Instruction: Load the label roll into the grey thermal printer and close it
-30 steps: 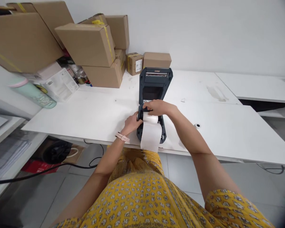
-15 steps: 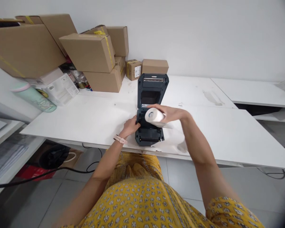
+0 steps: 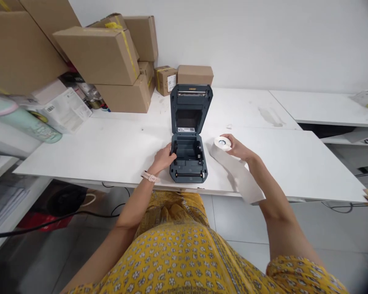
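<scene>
A dark blue label printer (image 3: 188,157) stands near the front edge of the white table (image 3: 116,151) with its lid raised and its roll bay bare. My left hand (image 3: 163,158) rests against the printer's left side, fingers curled on its edge. My right hand (image 3: 237,148) holds a white paper roll (image 3: 222,143) upright on the table just right of the printer. A loose strip of the roll's paper (image 3: 239,175) trails toward me and hangs over the table edge.
Stacked cardboard boxes (image 3: 98,55) fill the back left of the table, with two small boxes (image 3: 194,74) behind the printer. A mint green bottle (image 3: 27,122) and white packets lie at the left. A lower white desk (image 3: 325,108) adjoins on the right. Cables run on the floor.
My right hand lifted the paper roll out of the printer's bay and carried it right, down onto the table. My left hand stayed on the printer's left side.
</scene>
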Tool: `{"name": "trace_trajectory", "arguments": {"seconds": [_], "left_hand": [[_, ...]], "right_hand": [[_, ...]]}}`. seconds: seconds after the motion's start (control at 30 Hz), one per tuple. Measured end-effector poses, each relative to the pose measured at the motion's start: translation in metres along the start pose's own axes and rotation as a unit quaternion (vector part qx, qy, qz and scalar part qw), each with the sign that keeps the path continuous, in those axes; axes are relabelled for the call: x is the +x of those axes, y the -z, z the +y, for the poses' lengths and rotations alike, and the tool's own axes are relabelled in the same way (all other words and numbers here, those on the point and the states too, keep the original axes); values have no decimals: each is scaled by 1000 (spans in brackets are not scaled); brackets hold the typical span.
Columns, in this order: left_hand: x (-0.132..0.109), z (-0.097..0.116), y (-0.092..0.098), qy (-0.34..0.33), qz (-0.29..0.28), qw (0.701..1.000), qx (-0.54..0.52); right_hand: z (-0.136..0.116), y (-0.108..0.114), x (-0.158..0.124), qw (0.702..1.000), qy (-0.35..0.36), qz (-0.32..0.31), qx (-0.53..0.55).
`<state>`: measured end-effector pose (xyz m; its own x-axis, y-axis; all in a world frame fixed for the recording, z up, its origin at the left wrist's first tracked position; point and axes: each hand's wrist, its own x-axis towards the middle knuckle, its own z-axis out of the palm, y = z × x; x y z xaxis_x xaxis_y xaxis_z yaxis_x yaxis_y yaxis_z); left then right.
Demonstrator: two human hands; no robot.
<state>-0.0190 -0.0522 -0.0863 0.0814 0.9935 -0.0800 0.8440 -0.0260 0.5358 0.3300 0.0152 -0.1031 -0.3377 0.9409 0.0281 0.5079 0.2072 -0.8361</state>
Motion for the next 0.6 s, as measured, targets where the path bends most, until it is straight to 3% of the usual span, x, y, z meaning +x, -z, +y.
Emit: {"name": "trace_trajectory", "arguments": {"seconds": [0.07,0.17,0.27,0.33,0.47,0.6], "left_hand": [[1,-1,-1,2,0,1000,0],[1,-1,-2,-1,0,1000,-2],[0,0,0,1,-1,1000,-3],[0,1,0,5,-2,1000,-4],[-1,2,1,6,-3,1000,-7],[-1,2,0,1,4,1000,-15]], "right_hand": [[-2,2,-3,1000,-12,-23,-5],[-2,26,-24,997,-27,-52,41],[17,58,-57,994,-58,30,88],[39,68,-78,987,-103,73,96],[68,50,-98,979,-150,42,130],[64,22,-95,974,-142,35,173]]}}
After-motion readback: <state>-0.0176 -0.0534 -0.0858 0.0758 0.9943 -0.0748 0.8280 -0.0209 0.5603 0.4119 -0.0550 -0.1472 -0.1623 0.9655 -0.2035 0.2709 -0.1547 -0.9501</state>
